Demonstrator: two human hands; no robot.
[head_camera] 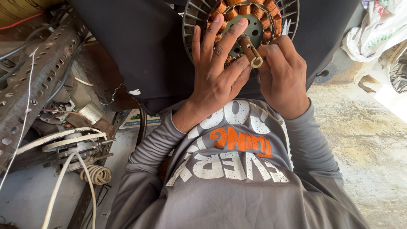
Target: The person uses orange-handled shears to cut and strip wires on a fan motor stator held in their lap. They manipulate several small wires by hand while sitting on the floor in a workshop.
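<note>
Left hand (pixel 216 72) fingers spread flat on frame-cropped stator (pixel 254 21), right hand (pixel 282 72) fingers pinched on shaft (pixel 251 51).

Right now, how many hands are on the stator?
2. The left hand lies flat on the stator coils; the right hand grips its shaft at the lower right. None seems hidden.

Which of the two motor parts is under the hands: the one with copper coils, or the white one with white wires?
The copper-coil stator at top centre. The left hand lies on it and the right hand holds its shaft. The white motor lies untouched at the left.
</note>
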